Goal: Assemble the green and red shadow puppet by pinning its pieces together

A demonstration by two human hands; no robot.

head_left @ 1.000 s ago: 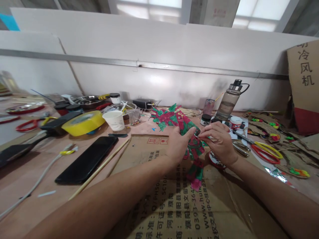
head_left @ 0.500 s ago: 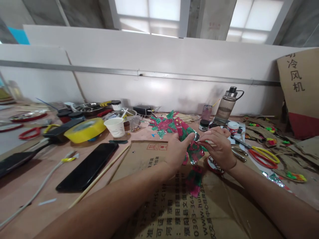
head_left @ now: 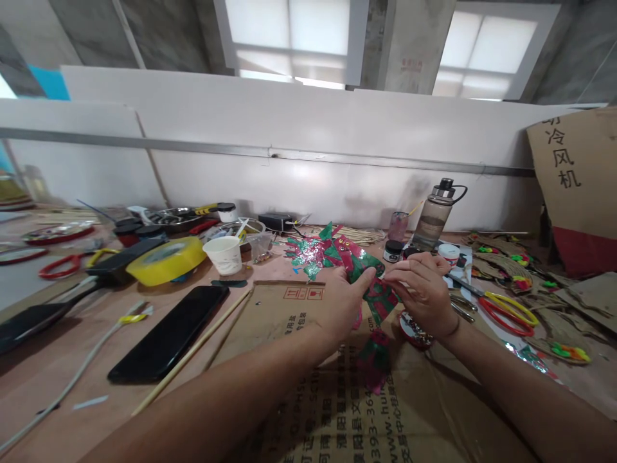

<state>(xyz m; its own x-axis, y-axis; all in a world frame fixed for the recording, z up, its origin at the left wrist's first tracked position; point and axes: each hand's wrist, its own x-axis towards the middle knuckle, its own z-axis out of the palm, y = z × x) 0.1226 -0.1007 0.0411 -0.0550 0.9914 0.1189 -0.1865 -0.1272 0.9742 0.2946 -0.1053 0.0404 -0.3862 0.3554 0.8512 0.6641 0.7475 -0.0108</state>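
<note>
A shiny pink and green craft piece is held above the cardboard sheet. My left hand grips it between thumb and fingers. Close to its right side, my right hand has its fingertips pinched together at the piece's edge; whatever is between them is too small to make out. A pink and green strip hangs below the piece. Under my right hand sits a small round dish of shiny bits, partly hidden.
Left of the cardboard lie a black phone, a wooden stick, yellow tape and a white cup. A water bottle, scissors and brown twisted cord pieces are at the right.
The view has tilted slightly upward, so things sit lower in the picture. The craft piece has turned a little in my hands, and its hanging strip has shifted. Both hands keep their grip.
</note>
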